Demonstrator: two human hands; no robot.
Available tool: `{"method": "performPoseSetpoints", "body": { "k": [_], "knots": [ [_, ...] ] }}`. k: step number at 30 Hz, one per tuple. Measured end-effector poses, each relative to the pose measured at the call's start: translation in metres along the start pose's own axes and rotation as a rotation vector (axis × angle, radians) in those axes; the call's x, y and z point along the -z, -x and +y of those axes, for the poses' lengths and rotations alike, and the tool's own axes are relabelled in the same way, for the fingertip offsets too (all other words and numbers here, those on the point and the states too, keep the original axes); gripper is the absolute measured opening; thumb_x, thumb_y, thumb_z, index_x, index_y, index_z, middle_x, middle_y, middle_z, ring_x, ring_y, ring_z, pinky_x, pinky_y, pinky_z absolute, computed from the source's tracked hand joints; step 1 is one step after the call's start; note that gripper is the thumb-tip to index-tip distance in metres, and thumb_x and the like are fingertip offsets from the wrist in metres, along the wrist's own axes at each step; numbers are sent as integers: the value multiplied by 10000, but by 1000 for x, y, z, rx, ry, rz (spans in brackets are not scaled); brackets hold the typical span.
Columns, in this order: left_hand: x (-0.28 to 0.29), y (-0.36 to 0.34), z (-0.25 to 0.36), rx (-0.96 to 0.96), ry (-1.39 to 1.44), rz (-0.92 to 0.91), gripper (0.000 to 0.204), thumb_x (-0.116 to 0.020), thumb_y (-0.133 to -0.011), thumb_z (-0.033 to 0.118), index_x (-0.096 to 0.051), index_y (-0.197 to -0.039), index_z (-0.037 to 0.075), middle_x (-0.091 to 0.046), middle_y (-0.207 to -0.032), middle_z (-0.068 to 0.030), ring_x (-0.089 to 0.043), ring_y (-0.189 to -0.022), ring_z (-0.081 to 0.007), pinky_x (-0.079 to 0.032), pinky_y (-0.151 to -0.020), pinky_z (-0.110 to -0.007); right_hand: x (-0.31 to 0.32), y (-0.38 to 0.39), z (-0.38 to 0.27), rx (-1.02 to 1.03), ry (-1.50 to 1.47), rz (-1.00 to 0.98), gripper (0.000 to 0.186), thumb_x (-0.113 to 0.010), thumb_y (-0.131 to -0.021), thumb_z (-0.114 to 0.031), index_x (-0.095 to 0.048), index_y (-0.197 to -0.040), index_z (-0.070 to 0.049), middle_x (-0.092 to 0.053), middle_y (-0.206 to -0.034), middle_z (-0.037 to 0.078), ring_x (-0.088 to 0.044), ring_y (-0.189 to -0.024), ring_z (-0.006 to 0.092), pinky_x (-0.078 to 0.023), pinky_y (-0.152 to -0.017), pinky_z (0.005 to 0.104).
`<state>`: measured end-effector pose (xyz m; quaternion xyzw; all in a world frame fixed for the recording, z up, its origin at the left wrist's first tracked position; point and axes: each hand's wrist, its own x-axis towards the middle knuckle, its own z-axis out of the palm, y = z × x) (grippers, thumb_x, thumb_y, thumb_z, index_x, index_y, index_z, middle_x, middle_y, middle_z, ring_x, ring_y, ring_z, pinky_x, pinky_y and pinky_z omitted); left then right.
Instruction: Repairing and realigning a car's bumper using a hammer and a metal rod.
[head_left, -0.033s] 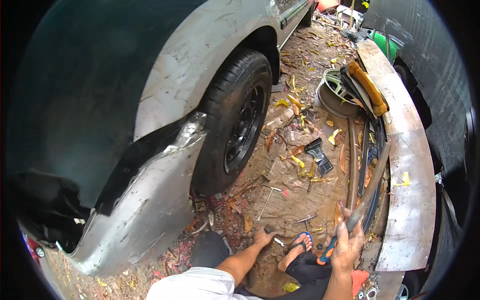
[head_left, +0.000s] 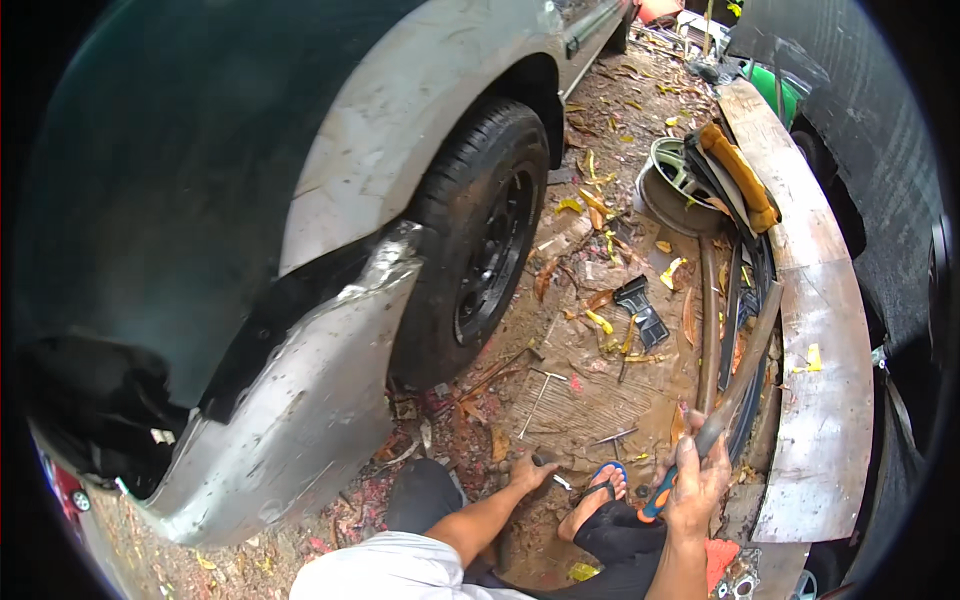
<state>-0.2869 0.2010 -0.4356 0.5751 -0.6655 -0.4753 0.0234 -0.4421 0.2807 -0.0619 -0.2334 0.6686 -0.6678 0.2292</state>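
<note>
My right hand (head_left: 695, 485) is closed around a tool with a blue-and-orange handle (head_left: 660, 494). A long grey-brown bar (head_left: 752, 358) rises from the same fingers toward the upper right; I cannot tell if it and the handle are one piece. Low in the middle, my left hand (head_left: 525, 472) is closed on a short dark thing, whose rounded end shows past the fingers. Its kind is unclear. A small pale metal piece (head_left: 562, 482) shows beside that hand. Ahead of it lie a T-shaped metal tool (head_left: 536, 402) and a second T-shaped tool (head_left: 615, 438) on the dirty ground.
At left stands a car with a black tyre (head_left: 470, 240) and a scuffed silver bumper (head_left: 300, 405) hanging away. A black plastic part (head_left: 640, 312) lies among leaves. Farther off are a wheel rim (head_left: 668, 205) and an orange-brown padded piece (head_left: 738, 178). A long board (head_left: 812, 360) borders the right.
The view has shifted slightly, moving the car a little rightward in the picture. Both hands keep their grips.
</note>
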Motion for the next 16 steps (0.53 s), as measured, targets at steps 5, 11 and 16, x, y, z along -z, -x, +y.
{"method": "performPoseSetpoints", "body": {
  "k": [5, 11, 16],
  "knots": [
    [91, 95, 50, -45, 974, -564, 544, -706, -761, 277, -497, -1208, 47, -591, -1101, -70, -582, -983, -200, -474, -843, -356, -14, -5, -14, -56, -189, 6, 304, -528, -891, -153, -465, -1163, -34, -467, -653, -1, -466, -497, 80, -413, -423, 219],
    [200, 210, 100, 178, 1587, -699, 607, -679, -699, 413, -500, -1165, 67, -582, -918, -92, -593, -816, -207, -503, -760, -392, -48, -24, -3, -135, -380, -130, 256, -488, -931, -177, -504, -1166, -77, -496, -647, -6, -479, -494, 91, -433, -451, 223],
    [266, 264, 110, 26, 1893, -861, 695, -634, -750, 533, -446, -1203, 40, -553, -948, -112, -583, -852, -289, -478, -856, -511, -74, -28, 22, -36, -147, -269, 356, -518, -921, -233, -480, -1261, -132, -526, -708, 1, -524, -552, 107, -458, -490, 241]
  ]
}}
